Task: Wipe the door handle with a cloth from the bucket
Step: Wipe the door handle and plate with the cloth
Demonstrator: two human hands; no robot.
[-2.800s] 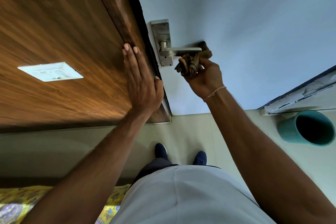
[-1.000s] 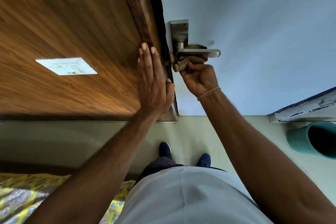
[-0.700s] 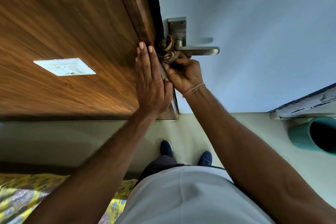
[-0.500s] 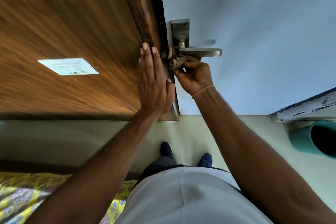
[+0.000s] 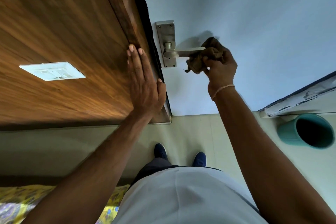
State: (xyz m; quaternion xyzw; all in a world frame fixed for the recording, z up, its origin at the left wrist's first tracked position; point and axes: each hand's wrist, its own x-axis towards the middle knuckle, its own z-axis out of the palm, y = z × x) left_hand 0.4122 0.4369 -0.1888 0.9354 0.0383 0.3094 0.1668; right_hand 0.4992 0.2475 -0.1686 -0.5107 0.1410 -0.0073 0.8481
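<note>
A metal lever door handle point(image 5: 183, 53) on a steel backplate point(image 5: 166, 32) sits on the pale blue door point(image 5: 254, 23). My right hand point(image 5: 221, 68) grips a crumpled brown cloth point(image 5: 203, 56) wrapped over the lever's free end, hiding its tip. My left hand point(image 5: 145, 82) lies flat with fingers straight against the brown wooden door frame point(image 5: 127, 14), holding nothing. A teal bucket point(image 5: 291, 132) stands on the floor at the right, its inside dark.
A white switch plate point(image 5: 52, 71) is set in the wood panel point(image 5: 54, 32) on the left. My two blue shoes point(image 5: 161, 151) stand on the pale tiled floor point(image 5: 190, 132). A yellow patterned fabric point(image 5: 21, 203) lies at bottom left. A chipped ledge point(image 5: 300, 100) runs above the bucket.
My right hand slid the cloth along the lever, from the backplate end by the door edge out to the free end. My left hand stayed flat on the frame.
</note>
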